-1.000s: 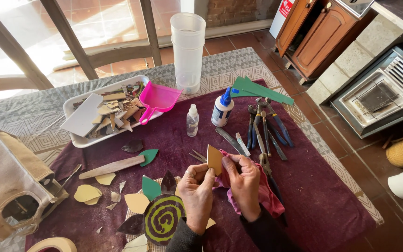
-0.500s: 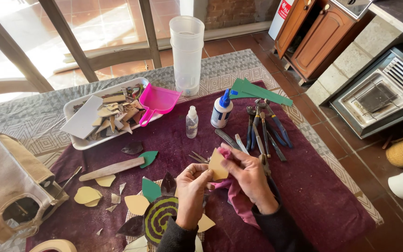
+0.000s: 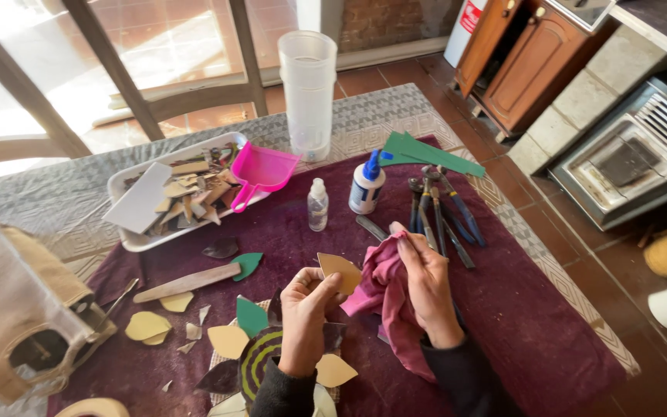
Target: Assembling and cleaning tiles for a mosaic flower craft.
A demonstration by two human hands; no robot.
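Note:
My left hand pinches a yellow leaf-shaped tile piece by its lower edge, holding it up above the purple mat. My right hand grips a pink cloth and presses it against the right side of the piece. Just below my left hand lies a round mosaic with a green spiral centre and green, yellow and dark petals around it.
A white tray of tile scraps and a pink scoop sit at the back left. Glue bottle, small clear bottle, pliers, green pieces, stacked plastic cups, wooden stick, loose yellow pieces lie around. A bag stands left.
My right hand has lifted the pink cloth up from the mat and brought it against the yellow piece. My left hand has kept holding the piece, shifted slightly.

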